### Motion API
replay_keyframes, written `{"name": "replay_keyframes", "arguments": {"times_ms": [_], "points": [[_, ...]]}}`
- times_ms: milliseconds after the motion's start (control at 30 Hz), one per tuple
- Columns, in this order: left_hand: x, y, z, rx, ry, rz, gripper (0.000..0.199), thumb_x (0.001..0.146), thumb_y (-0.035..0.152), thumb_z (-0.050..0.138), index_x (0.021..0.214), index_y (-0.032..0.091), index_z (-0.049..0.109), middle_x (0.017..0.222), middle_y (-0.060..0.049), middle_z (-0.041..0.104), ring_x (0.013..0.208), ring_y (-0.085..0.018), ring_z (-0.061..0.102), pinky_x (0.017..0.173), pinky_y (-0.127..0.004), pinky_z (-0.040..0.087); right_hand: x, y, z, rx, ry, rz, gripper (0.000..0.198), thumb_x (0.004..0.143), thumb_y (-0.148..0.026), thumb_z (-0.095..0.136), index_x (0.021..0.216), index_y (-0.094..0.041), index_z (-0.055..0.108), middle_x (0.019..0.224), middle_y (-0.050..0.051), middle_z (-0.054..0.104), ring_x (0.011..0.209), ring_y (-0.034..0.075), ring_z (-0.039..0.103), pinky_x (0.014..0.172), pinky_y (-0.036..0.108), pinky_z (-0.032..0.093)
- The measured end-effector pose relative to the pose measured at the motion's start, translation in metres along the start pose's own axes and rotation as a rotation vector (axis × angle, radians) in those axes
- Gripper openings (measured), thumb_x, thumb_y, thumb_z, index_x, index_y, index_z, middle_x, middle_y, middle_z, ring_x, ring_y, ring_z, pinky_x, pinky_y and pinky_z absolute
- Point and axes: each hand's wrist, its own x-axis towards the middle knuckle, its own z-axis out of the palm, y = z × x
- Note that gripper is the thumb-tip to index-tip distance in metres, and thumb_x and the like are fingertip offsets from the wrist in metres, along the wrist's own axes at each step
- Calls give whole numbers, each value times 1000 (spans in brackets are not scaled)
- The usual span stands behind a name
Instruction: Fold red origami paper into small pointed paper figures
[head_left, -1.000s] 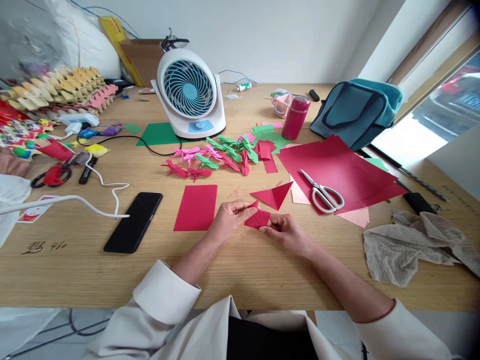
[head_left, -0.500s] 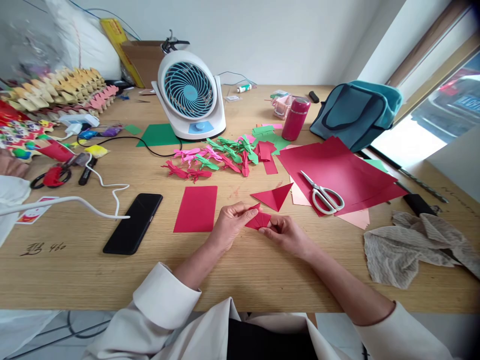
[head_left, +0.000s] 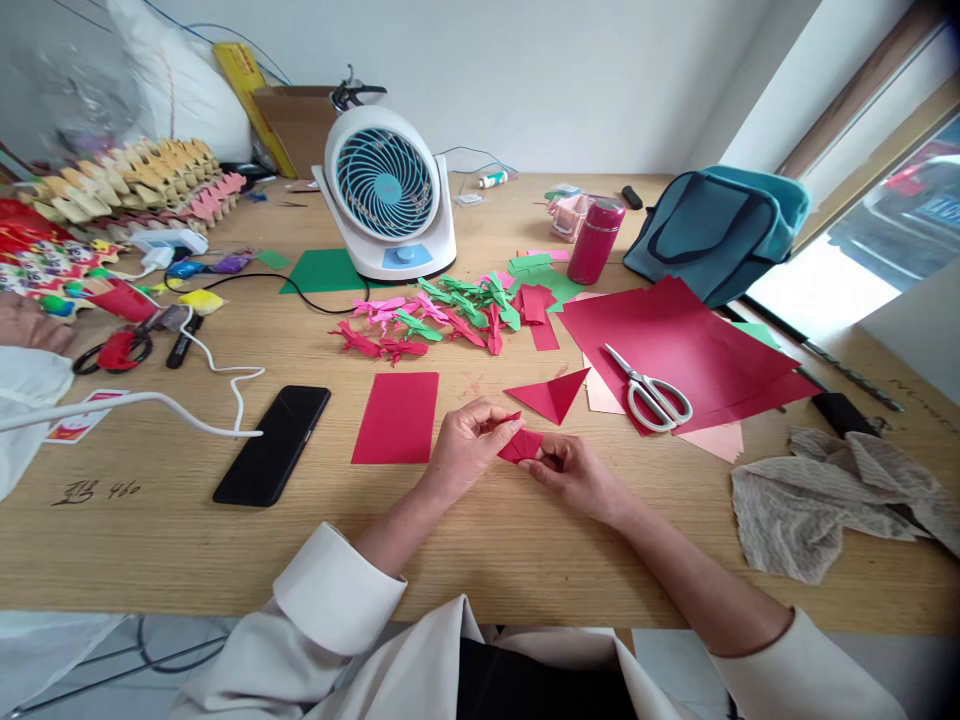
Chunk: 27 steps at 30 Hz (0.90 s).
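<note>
Between my hands is a small folded piece of red paper (head_left: 519, 446), held just above the table. My left hand (head_left: 469, 445) pinches its left edge, thumb on top. My right hand (head_left: 574, 472) grips the right edge between thumb and fingers; part of the paper is hidden behind the fingers. Just beyond lies a red paper triangle (head_left: 551, 395) with a crease. To the left of my left hand a flat red paper rectangle (head_left: 395, 418) rests on the wood. Several folded paper figures (head_left: 431, 318) in pink, green and red lie in a heap farther back.
White-handled scissors (head_left: 651, 390) lie on large red sheets (head_left: 720, 350) at right, near a grey cloth (head_left: 795, 510). A black phone (head_left: 272, 445) and white cable are at left. A fan (head_left: 390, 190), red flask (head_left: 596, 240) and blue bag (head_left: 712, 235) stand behind. Another person's sleeve (head_left: 30, 400) shows at far left.
My view has shifted slightly, moving the scene a little to the right. Both hands keep their hold on the folded red paper, with little visible change in its shape.
</note>
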Motion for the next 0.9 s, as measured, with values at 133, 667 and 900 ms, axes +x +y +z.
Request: {"name": "replay_keyframes", "arguments": {"times_ms": [133,667,900], "points": [[2,-1,-2,-16,32,45,14,78,27,71,72,15,70,73,-2,66,70,-12,58,69,-24,46,0,3,2,-16,8,-28,31,86,-36,58,67,-20,42,63,-3,36,57,10,31,53,25,24],[1,9,-8,185,-130,179,22,92,28,55,88,16,73,88,-5,73,84,-15,65,78,-24,48,1,-1,-2,68,-29,35,37,86,-47,60,67,-18,45,60,-5,33,55,9,29,50,25,22],[-2,16,-6,275,-123,211,21,91,26,54,77,15,66,76,-3,69,76,-14,63,75,-23,47,-1,0,-3,70,-65,21,38,86,-46,61,67,-18,45,60,-5,34,55,8,28,49,24,21]]}}
